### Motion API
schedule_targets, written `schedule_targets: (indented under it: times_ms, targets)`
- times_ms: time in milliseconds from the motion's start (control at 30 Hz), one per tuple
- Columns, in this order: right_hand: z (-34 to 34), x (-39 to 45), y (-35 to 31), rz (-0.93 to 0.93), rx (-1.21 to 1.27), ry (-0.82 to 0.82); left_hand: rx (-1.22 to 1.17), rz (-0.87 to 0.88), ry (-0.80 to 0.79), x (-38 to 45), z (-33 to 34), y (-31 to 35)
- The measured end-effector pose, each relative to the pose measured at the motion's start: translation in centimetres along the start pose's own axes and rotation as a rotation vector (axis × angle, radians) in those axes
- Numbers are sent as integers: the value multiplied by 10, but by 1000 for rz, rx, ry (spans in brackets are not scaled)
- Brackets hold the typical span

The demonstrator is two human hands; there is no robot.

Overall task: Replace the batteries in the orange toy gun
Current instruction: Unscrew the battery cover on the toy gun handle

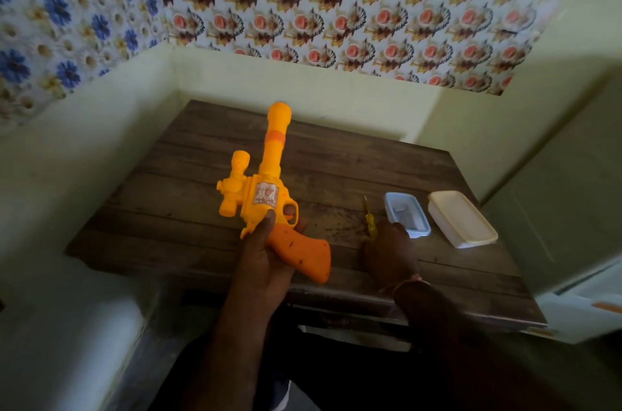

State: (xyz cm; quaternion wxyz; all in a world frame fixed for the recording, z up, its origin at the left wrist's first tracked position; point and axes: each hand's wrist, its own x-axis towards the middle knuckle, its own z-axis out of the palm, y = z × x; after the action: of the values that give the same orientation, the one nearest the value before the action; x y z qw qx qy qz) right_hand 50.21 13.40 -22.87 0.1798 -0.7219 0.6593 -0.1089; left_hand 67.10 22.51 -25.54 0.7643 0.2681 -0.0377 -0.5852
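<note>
My left hand (266, 255) grips the orange toy gun (266, 188) at the body just above its darker orange handle, thumb on the side near the trigger guard. The barrel points away from me, above the wooden table (188, 208). To the right, my right hand (390, 252) rests on the table with its fingers curled round the handle of a small yellow screwdriver (368, 217), whose thin shaft points away from me. No batteries are clearly visible; something pale lies in the open box, too blurred to name.
A small open clear plastic box (407, 215) stands just right of the screwdriver, and its white lid (461, 218) lies beside it. Pale walls close in at the left and back of the table. A pale cabinet (572, 225) flanks the right side.
</note>
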Motion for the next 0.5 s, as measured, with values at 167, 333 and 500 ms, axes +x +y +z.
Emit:
schedule_targets:
  times_ms: [167, 333, 500]
  targets:
    - [5, 4, -3, 87, 28, 40, -21, 49, -44, 3, -5, -1]
    - [-8, -20, -20, 38, 420, 153, -43, 59, -22, 5, -4, 1]
    - [-29, -42, -44, -14, 1093, 135, -62, 27, -22, 6, -6, 2]
